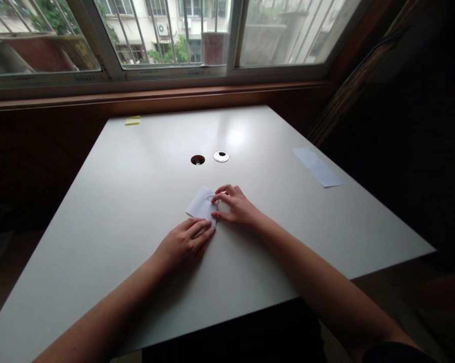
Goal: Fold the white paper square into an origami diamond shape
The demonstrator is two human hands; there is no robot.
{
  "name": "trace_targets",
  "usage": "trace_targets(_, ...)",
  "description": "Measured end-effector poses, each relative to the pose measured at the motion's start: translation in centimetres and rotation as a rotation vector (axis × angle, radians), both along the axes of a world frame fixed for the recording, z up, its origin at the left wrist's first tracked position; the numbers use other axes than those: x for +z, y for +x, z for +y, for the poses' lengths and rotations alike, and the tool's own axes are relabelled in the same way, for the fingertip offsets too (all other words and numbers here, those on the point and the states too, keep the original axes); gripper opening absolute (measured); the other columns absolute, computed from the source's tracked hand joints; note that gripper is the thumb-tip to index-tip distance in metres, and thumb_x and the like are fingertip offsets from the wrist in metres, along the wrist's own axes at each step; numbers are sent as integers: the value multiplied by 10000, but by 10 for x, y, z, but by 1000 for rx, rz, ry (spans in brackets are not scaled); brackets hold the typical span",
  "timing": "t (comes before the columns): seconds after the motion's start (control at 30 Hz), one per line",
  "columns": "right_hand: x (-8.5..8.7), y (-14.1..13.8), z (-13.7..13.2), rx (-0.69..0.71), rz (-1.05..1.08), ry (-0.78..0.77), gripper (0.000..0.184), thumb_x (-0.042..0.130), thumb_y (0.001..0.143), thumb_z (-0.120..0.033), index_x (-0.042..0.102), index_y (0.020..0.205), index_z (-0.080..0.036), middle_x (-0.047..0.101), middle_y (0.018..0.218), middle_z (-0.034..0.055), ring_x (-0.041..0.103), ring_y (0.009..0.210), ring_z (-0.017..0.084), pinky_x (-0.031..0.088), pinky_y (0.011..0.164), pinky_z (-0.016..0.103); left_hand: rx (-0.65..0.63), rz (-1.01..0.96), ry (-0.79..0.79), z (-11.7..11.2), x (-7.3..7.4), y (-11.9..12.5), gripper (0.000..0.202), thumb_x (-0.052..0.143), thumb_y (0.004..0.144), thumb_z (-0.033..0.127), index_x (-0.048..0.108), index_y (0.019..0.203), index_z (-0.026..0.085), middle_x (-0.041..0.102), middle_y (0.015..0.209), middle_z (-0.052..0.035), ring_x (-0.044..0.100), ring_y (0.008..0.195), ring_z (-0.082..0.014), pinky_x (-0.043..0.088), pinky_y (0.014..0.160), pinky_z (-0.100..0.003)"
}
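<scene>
A small folded sheet of white paper (200, 204) lies on the white table, a little below two round fittings. My left hand (185, 239) rests at its lower corner, fingers close together and pressing on the paper; the left thumb is mostly hidden. From the right, my right hand (235, 205) holds the paper's right side with bent fingers, thumb and index fingertip both on it. The right hand covers part of the paper's right edge, so the fold there cannot be made out fully.
Toward the table's right edge lies another white paper strip (318, 168). A yellow sticky note pad (132, 120) sits at the far left corner. Beyond my hands are a round hole (197, 160) and a metal ring cover (221, 157). A barred window (167, 35) stands behind the table (99, 242).
</scene>
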State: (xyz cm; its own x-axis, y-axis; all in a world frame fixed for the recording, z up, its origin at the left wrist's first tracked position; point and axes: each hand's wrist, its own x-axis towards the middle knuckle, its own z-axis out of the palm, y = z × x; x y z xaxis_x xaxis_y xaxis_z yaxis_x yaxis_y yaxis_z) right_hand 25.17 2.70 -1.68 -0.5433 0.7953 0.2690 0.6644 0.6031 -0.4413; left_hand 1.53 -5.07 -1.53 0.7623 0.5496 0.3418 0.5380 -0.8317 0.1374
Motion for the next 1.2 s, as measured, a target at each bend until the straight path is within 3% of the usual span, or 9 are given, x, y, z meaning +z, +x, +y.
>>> trace_targets(0.63, 6, 4, 1, 78, -4, -66, 459, 762, 741, -517, 645, 1141, -324, 500, 1294, 64, 446, 1147, 283, 414, 1029, 497, 11, 3, -12, 0, 4, 0, 446, 528, 877, 159, 547, 1322, 140, 599, 1254, -122, 543, 1167, -257, 508, 1032, -418)
trace_targets(1.2, -1, 0, 1, 23, 17, -31, 304, 689, 841, -418, 667, 1128, -320, 535, 1270, 60, 481, 1102, 267, 446, 990, 470, 14, 51, -12, -1, -3, 0, 457, 523, 898, 197, 519, 1353, 162, 575, 1283, -140, 531, 1198, -274, 491, 1027, -448)
